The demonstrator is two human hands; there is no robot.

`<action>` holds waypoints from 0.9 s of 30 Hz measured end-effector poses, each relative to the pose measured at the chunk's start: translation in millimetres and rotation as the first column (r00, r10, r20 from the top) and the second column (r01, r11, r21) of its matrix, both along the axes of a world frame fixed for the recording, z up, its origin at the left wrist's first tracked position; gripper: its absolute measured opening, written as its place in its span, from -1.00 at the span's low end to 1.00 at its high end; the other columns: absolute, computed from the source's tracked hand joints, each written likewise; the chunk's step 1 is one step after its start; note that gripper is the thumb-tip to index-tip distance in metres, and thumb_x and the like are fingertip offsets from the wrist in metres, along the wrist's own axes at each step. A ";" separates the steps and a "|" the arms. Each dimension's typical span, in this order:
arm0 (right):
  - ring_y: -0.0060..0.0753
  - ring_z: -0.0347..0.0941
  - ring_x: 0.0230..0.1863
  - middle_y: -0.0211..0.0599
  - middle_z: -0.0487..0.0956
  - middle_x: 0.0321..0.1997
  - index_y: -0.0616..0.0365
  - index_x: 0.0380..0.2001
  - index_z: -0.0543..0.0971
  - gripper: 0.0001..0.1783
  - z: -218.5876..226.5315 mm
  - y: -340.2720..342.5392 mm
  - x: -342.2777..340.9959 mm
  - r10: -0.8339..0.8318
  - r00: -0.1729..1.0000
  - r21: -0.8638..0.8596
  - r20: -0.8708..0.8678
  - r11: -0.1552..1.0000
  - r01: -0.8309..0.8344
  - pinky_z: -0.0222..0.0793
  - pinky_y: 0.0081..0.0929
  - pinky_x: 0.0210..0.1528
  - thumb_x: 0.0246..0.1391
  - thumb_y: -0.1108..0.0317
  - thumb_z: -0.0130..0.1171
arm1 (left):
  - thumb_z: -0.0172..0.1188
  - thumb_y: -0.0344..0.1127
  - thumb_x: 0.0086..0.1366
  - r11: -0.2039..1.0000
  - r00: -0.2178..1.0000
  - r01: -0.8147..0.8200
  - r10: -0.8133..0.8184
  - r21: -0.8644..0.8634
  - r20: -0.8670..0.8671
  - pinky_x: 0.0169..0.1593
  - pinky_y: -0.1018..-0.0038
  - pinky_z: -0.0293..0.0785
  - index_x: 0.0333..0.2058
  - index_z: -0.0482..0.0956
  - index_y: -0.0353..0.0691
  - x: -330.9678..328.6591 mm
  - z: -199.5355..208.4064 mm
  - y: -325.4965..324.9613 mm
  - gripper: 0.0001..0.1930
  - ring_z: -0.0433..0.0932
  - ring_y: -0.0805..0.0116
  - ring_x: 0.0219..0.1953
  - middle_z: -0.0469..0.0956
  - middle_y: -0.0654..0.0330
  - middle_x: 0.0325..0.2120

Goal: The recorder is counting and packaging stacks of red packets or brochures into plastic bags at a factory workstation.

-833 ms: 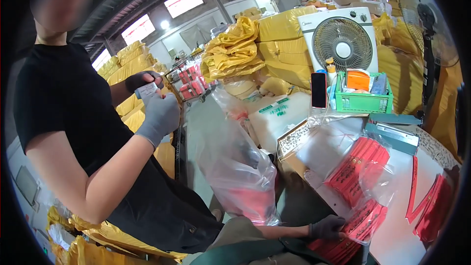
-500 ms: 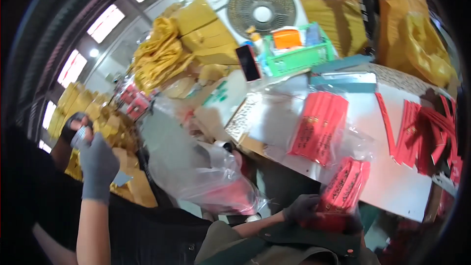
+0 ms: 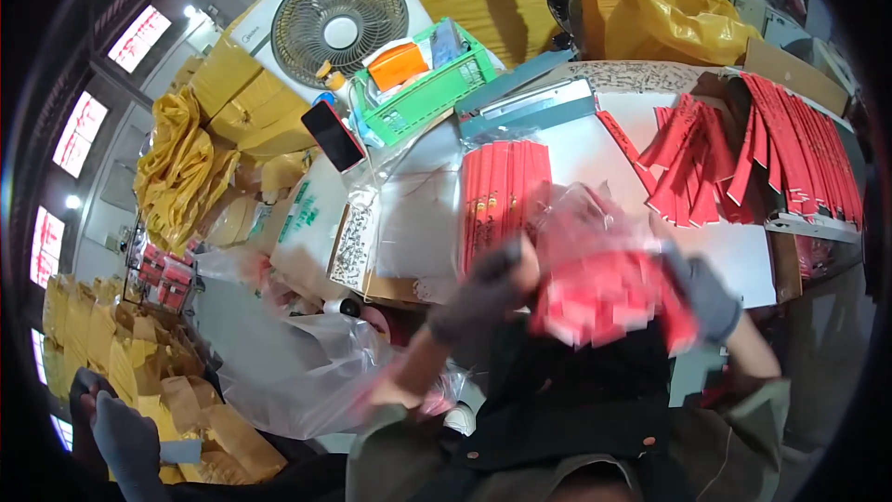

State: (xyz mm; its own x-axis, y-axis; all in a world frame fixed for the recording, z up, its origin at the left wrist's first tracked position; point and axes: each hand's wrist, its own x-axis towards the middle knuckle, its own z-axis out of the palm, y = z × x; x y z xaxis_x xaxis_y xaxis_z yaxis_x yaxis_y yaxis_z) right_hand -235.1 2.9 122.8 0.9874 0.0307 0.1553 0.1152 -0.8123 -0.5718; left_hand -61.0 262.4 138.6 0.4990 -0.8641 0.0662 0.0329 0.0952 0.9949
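Both gloved hands, left hand (image 3: 483, 293) and right hand (image 3: 706, 293), fingers clamped on a clear plastic bag of red packets (image 3: 604, 293) before the white table (image 3: 595, 153), best gripped evenly.

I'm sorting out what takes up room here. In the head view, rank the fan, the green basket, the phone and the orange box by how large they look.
1. Fan, clearly the largest.
2. Green basket.
3. Phone.
4. Orange box, smallest, though it is partly hidden inside the basket, so its rank against the phone is unsure.

Probably a packing warehouse: stacked yellow sacks (image 3: 200, 153), red packets (image 3: 743, 153) on a worktable (image 3: 595, 144), skylit roof.
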 end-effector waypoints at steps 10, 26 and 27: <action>-0.27 0.34 -0.44 -0.17 0.42 -0.46 0.30 -0.37 0.43 -0.84 153.3 -25.7 55.2 -0.109 0.933 -0.181 0.343 0.967 0.179 0.24 -0.51 -0.34 -0.04 0.44 0.04 | 0.24 -0.31 0.08 0.943 0.452 -0.071 0.320 -0.324 0.832 -0.47 0.49 0.36 -0.40 0.48 -0.22 49.1 128.5 -40.2 -0.84 0.43 0.43 -0.57 0.45 0.27 -0.62; 0.02 0.34 -0.47 -0.09 0.39 -0.55 0.23 -0.46 0.39 -0.70 88.1 36.0 107.0 0.349 0.876 -0.526 0.334 0.840 -0.134 0.22 -0.18 -0.40 -0.38 0.36 0.12 | 0.28 -0.35 0.09 0.544 0.305 -0.837 0.555 -0.061 0.774 -0.44 0.52 0.35 0.03 0.37 -0.19 108.5 60.4 114.4 -0.50 0.34 0.50 -0.62 0.44 0.26 -0.62; 0.04 0.34 -0.45 -0.08 0.39 -0.54 0.23 -0.45 0.39 -0.68 88.4 36.9 109.7 0.356 0.857 -0.529 0.374 0.840 -0.118 0.22 -0.18 -0.39 -0.41 0.37 0.12 | 0.26 -0.26 0.10 0.475 0.193 -0.877 0.491 -0.075 0.850 -0.44 0.49 0.36 0.07 0.33 -0.21 132.7 39.2 157.2 -0.45 0.36 0.43 -0.63 0.42 0.20 -0.65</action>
